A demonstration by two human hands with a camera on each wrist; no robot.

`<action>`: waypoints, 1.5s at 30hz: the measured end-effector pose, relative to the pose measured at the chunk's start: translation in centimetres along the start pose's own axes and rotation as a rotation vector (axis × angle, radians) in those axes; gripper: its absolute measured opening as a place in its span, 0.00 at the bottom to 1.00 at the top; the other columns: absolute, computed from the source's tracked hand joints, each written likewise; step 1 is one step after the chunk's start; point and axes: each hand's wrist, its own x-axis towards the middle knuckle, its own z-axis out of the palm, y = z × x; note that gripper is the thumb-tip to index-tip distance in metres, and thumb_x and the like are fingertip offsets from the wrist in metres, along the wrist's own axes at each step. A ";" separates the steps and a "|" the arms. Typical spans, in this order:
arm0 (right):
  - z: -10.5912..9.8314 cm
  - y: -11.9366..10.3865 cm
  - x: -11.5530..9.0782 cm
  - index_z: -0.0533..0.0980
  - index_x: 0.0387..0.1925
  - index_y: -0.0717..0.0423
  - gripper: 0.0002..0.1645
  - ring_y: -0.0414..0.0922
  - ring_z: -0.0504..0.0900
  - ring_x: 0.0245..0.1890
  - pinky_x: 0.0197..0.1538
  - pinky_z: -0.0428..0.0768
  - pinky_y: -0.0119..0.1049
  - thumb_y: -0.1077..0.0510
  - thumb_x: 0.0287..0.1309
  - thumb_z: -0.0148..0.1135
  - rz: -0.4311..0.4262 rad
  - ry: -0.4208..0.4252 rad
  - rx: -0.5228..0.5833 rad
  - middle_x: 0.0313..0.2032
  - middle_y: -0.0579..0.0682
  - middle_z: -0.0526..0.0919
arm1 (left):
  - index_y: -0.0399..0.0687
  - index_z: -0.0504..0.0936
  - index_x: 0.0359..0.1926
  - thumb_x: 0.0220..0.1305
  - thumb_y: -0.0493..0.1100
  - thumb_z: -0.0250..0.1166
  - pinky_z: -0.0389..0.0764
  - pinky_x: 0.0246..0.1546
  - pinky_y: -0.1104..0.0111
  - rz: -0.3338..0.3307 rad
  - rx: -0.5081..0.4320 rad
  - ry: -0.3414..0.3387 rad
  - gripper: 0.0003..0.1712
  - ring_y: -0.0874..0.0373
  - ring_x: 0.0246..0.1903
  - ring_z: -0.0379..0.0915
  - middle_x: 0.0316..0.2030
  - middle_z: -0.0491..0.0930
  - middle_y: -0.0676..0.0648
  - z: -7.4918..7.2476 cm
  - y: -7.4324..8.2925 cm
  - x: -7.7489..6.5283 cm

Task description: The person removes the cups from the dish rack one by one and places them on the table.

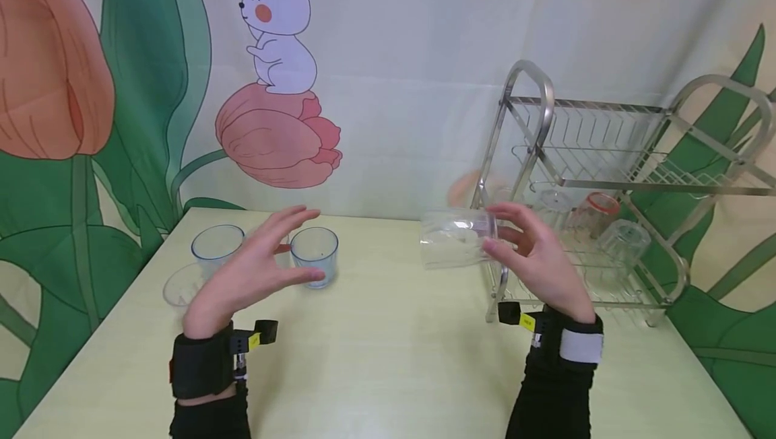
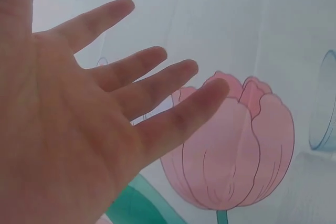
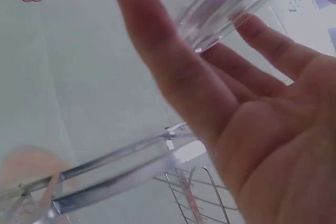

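Observation:
In the head view my right hand [image 1: 539,257] holds a clear drinking glass [image 1: 455,240] on its side above the table, with its base end toward the palm. The right wrist view shows the thumb [image 3: 173,66] and fingers around that end of the glass [image 3: 220,9]. My left hand [image 1: 257,264] is raised with fingers spread and nothing in its grasp; in the left wrist view its palm [image 2: 79,124] is bare. Close by its fingertips, a short blue-tinted glass [image 1: 314,258] stands upright. Behind the left wrist are a blue-rimmed glass [image 1: 218,244] and another clear glass [image 1: 182,285], both partly hidden.
A two-tier metal dish rack [image 1: 606,186] stands at the right of the pale table [image 1: 376,358]. On its lower tier are several glasses, one with a red rim [image 1: 600,207]. A printed cloth [image 1: 400,89] hangs behind the table.

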 end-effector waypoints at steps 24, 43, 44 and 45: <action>4.5 -0.6 2.2 0.68 0.65 0.58 0.32 0.53 0.71 0.64 0.52 0.80 0.45 0.69 0.59 0.65 -0.172 -0.092 0.192 0.63 0.56 0.71 | 0.61 0.61 0.73 0.52 0.49 0.77 0.71 0.60 0.58 0.216 -0.236 0.022 0.50 0.56 0.67 0.57 0.72 0.52 0.57 5.0 3.7 2.1; 6.4 -0.5 3.4 0.67 0.64 0.61 0.31 0.56 0.73 0.61 0.49 0.81 0.50 0.66 0.60 0.66 -0.246 -0.151 0.270 0.62 0.58 0.71 | 0.65 0.60 0.73 0.52 0.42 0.77 0.75 0.56 0.56 0.254 -0.386 0.047 0.51 0.52 0.65 0.59 0.68 0.57 0.54 5.9 4.1 2.6; 6.5 -0.5 3.4 0.67 0.64 0.62 0.31 0.56 0.73 0.62 0.49 0.81 0.50 0.66 0.60 0.65 -0.249 -0.154 0.272 0.62 0.58 0.71 | 0.66 0.60 0.73 0.52 0.43 0.77 0.75 0.56 0.57 0.251 -0.393 0.047 0.51 0.52 0.64 0.59 0.68 0.58 0.54 5.9 4.1 2.6; 6.6 -0.5 3.4 0.66 0.64 0.62 0.32 0.56 0.73 0.62 0.50 0.81 0.50 0.65 0.61 0.65 -0.251 -0.157 0.274 0.62 0.59 0.71 | 0.65 0.59 0.73 0.52 0.43 0.77 0.75 0.56 0.57 0.250 -0.399 0.049 0.52 0.51 0.63 0.60 0.68 0.58 0.53 6.0 4.1 2.6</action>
